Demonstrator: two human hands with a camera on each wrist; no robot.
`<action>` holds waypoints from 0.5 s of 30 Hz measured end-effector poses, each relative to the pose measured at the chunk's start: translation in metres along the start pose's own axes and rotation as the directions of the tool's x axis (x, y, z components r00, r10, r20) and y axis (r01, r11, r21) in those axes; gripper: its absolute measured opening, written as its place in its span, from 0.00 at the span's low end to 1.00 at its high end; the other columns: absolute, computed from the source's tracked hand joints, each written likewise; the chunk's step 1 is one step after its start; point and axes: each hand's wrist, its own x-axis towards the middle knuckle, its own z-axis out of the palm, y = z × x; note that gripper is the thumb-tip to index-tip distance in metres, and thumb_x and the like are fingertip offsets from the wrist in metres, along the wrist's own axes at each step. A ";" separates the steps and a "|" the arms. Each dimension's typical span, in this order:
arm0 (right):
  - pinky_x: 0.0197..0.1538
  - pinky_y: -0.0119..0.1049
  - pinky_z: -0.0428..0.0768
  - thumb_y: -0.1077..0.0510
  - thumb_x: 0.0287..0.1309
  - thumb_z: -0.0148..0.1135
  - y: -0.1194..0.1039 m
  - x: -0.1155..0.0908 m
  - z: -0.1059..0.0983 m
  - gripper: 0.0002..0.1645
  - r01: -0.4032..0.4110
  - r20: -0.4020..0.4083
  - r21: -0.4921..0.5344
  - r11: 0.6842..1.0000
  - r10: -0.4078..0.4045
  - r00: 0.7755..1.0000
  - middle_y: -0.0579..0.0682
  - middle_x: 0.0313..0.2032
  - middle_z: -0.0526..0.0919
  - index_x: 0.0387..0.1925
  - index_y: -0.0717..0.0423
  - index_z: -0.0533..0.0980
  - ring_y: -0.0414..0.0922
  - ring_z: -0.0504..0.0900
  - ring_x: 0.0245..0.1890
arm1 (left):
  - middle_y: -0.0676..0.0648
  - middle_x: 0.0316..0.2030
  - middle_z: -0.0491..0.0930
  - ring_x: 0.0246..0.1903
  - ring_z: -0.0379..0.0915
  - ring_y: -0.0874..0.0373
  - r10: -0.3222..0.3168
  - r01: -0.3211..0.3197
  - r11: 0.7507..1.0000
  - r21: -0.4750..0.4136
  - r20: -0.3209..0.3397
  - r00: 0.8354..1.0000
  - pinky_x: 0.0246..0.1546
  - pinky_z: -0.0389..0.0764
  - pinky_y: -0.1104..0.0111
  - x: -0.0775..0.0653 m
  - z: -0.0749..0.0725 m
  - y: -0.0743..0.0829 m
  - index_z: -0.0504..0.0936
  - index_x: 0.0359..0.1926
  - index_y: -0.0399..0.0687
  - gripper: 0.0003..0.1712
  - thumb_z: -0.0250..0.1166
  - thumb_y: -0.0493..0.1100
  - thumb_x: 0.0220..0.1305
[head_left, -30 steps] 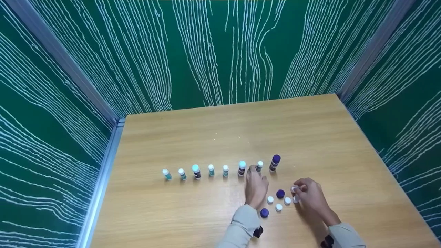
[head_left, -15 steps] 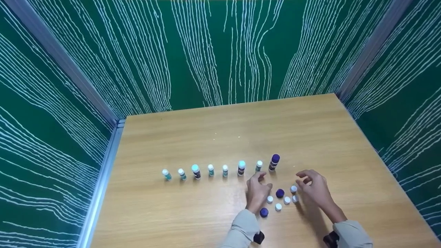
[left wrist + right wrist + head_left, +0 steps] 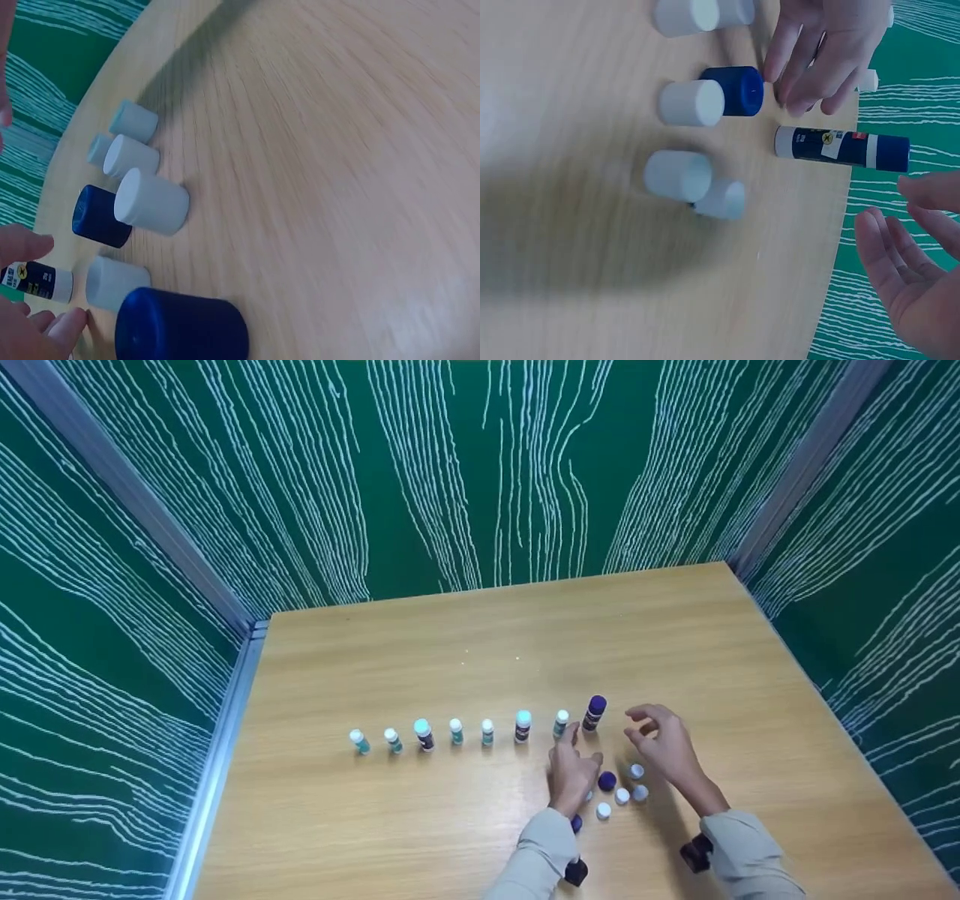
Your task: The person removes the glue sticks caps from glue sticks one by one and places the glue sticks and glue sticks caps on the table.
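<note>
A tall dark glue stick with a dark blue cap (image 3: 595,714) stands upright at the right end of a row of glue sticks. My right hand (image 3: 669,750) hovers just right of it, fingers parted and holding nothing. The right wrist view shows that glue stick (image 3: 832,146) close to the thumb and fingertips, with a gap between. My left hand (image 3: 574,772) is in front of a small white-capped glue stick (image 3: 562,723), its index finger extended toward the row. Below the hands lie loose white caps (image 3: 603,811) and a dark blue cap (image 3: 607,781); another dark blue cap (image 3: 187,330) is partly hidden by my left arm.
The row continues leftward with several upright glue sticks, among them a light-blue-capped one (image 3: 523,726) and a small white-capped one (image 3: 360,741). Small white specks dot the wooden table (image 3: 375,825). Green walls with white lines (image 3: 420,472) enclose its back and sides.
My right hand has let go of a white cap and moved up and left toward the dark-blue-capped glue stick. My left hand has drawn back from the small glue stick and shifted slightly right.
</note>
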 end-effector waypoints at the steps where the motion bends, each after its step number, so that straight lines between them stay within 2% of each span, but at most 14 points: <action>1: 0.30 0.30 0.79 0.71 0.51 0.64 -0.001 0.003 0.001 0.16 0.000 -0.003 0.007 1.000 0.000 1.000 0.63 0.41 0.79 0.44 0.65 0.77 0.52 0.80 0.32 | 0.45 0.57 0.75 0.52 0.75 0.48 -0.004 0.004 1.000 0.005 -0.001 1.000 0.50 0.78 0.62 0.000 0.001 0.001 0.73 0.61 0.50 0.35 0.71 0.35 0.49; 6: 0.29 0.31 0.79 0.71 0.50 0.65 -0.007 0.016 0.010 0.18 0.028 -0.012 0.034 0.999 -0.027 1.000 0.62 0.41 0.78 0.45 0.65 0.77 0.52 0.80 0.32 | 0.46 0.57 0.75 0.53 0.74 0.51 -0.008 0.010 0.998 0.057 -0.029 1.000 0.51 0.77 0.61 0.001 0.001 0.007 0.73 0.60 0.52 0.33 0.68 0.35 0.50; 9: 0.28 0.32 0.79 0.71 0.49 0.66 -0.010 0.024 0.015 0.19 0.051 -0.002 0.040 0.998 -0.051 0.999 0.63 0.41 0.79 0.46 0.65 0.77 0.52 0.80 0.31 | 0.45 0.54 0.77 0.52 0.74 0.51 0.025 -0.023 0.999 0.036 -0.053 0.998 0.50 0.76 0.62 0.002 0.002 0.010 0.75 0.58 0.49 0.32 0.66 0.31 0.48; 13: 0.28 0.33 0.79 0.69 0.49 0.68 -0.012 0.031 0.018 0.20 0.057 0.029 0.028 0.998 -0.058 0.998 0.62 0.42 0.78 0.46 0.64 0.77 0.52 0.80 0.30 | 0.46 0.49 0.79 0.43 0.76 0.53 0.088 -0.085 0.995 0.046 -0.075 0.993 0.39 0.77 0.66 0.004 0.008 0.014 0.76 0.55 0.50 0.31 0.66 0.29 0.46; 15: 0.29 0.34 0.80 0.68 0.50 0.68 -0.013 0.035 0.019 0.20 0.055 0.049 0.019 0.998 -0.056 0.997 0.62 0.42 0.78 0.47 0.64 0.77 0.52 0.80 0.31 | 0.47 0.47 0.80 0.39 0.76 0.54 0.102 -0.096 0.993 0.074 -0.085 0.991 0.34 0.77 0.67 0.005 0.011 0.017 0.77 0.55 0.52 0.32 0.65 0.29 0.45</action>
